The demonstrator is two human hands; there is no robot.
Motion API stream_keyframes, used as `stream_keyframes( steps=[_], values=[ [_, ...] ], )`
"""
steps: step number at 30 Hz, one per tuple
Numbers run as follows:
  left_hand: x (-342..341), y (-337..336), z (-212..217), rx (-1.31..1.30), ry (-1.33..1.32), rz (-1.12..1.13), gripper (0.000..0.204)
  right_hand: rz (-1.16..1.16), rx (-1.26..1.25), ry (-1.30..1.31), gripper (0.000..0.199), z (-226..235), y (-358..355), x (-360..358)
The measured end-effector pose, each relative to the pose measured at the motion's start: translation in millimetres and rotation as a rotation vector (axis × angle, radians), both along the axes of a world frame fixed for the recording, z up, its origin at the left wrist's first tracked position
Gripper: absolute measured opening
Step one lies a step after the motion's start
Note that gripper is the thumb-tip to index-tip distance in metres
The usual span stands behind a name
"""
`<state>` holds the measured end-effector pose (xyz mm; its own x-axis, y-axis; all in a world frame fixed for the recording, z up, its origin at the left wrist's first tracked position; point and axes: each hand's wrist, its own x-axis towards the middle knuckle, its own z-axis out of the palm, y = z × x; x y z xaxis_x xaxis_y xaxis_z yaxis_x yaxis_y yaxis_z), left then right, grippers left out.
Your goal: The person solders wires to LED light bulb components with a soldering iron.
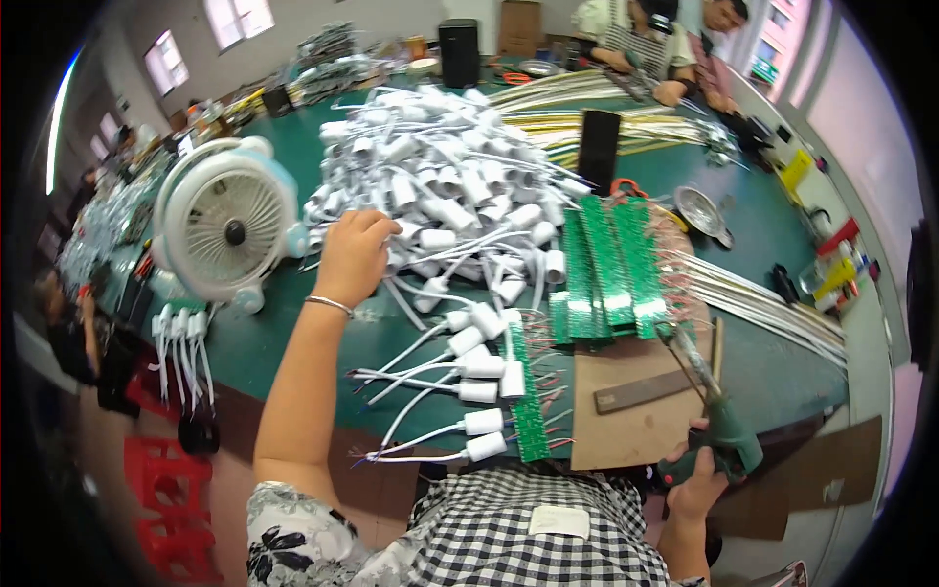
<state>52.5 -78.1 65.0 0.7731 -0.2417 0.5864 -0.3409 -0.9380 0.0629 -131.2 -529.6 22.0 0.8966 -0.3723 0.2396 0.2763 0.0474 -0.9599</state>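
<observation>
Heap of glossy white plastic cylinders with white cables (pixel 450 210) covers the middle of a dark green tabletop (pixel 264 347), and every place below is told from this heap. At its near left edge is the person's left hand (pixel 354 256), seen from the back with a silver bangle at the wrist; the fingers bend down toward the cylinders, but whether they grasp one I cannot tell. Well to the near right of the heap, the right hand (pixel 697 486) is closed around the handle of a green pistol-shaped tool with a long metal nose (pixel 732 437). That nose points up and left, its tip near the closest end of several long green circuit-board strips lying side by side (pixel 611 279), just right of the heap. Whether tip and strips touch is unclear.

Directly nearer than the heap, a row of white cylinders with trailing cables (pixel 478 391) lies along a single narrow green circuit strip (pixel 529 421), which has thin reddish leads on its right side. Right of that, also nearer than the heap, a flat brown board (pixel 616 440) carries a dark bar (pixel 641 392).

Left of the heap stands a round white-and-blue fan (pixel 235 232); a black smartphone (pixel 599 147) is to its right.
</observation>
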Motion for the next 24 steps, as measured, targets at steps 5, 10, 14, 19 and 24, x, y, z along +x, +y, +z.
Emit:
stream_keyframes(
  steps=[5,10,14,19,24],
  values=[
    [35,2,-9,0.243,0.104,0.011,0.025,-0.058,0.087,0.106,0.035,-10,-6,-5],
    [48,-5,17,0.216,0.038,-0.044,0.027,-0.079,0.093,0.071,0.040,-1,-10,-10],
    [78,8,11,0.400,0.024,-0.107,0.025,-0.044,0.173,0.069,0.043,1,-14,-8],
    [91,19,35,0.434,0.060,-0.244,0.030,-0.032,0.077,-0.017,0.045,-2,-14,-10],
    [104,37,73,-0.562,-0.063,-0.288,0.030,-0.037,0.149,0.050,0.045,-3,-17,-5]
  ],
)
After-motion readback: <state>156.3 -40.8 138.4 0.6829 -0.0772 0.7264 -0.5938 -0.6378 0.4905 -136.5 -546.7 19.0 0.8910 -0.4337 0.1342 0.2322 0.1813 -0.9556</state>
